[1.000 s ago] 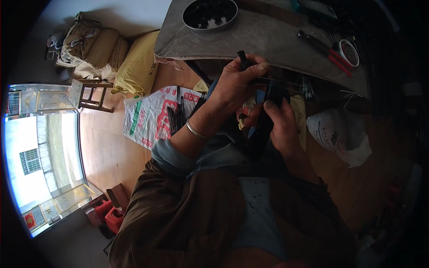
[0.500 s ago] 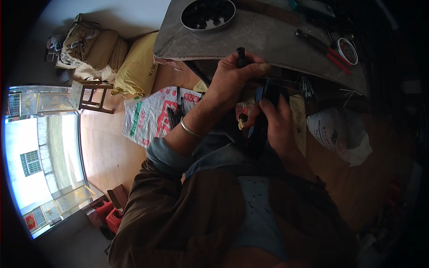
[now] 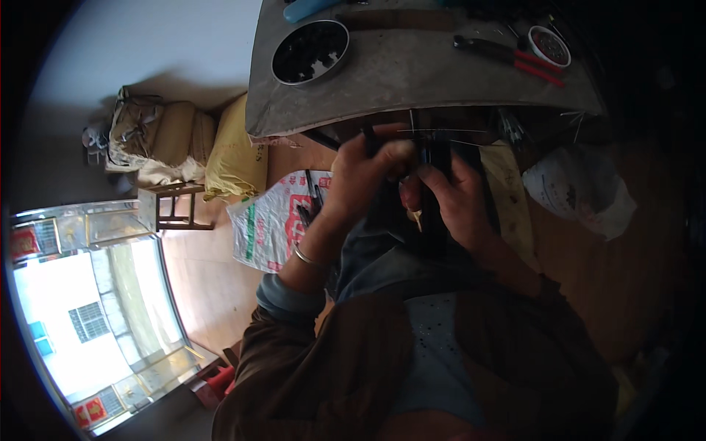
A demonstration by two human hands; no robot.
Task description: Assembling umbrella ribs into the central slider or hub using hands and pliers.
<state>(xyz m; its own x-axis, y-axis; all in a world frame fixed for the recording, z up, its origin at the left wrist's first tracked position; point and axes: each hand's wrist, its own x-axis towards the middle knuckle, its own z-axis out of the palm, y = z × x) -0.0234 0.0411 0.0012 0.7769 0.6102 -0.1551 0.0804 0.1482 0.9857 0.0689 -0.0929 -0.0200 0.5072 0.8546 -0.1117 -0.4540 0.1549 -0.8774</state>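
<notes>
My left hand (image 3: 368,167) is closed around a black knobbed handle (image 3: 368,137), whose top end sticks out above the fist. Close beside it, my right hand (image 3: 462,192) grips a long dark piece (image 3: 435,220) over my lap, its thumb laid along the top. Thin wire-like rods (image 3: 460,131) run crosswise at the far end of that piece. Below the right fingers a small gold-coloured tip (image 3: 418,219) shows. Shadow and the fingers hide how the handle, the rods and the dark piece meet.
The grey table (image 3: 397,81) ahead bears a bowl of black pieces (image 3: 311,51), red-handled pliers (image 3: 507,60) and a small white cup (image 3: 549,46). Black rods lie on a printed plastic sack (image 3: 276,220) at left. A white bag (image 3: 581,192) is on the right.
The view has shifted, so the table and floor things sit differently. My left fist with the handle has turned and come lower; the right hand keeps its grip on the dark piece.
</notes>
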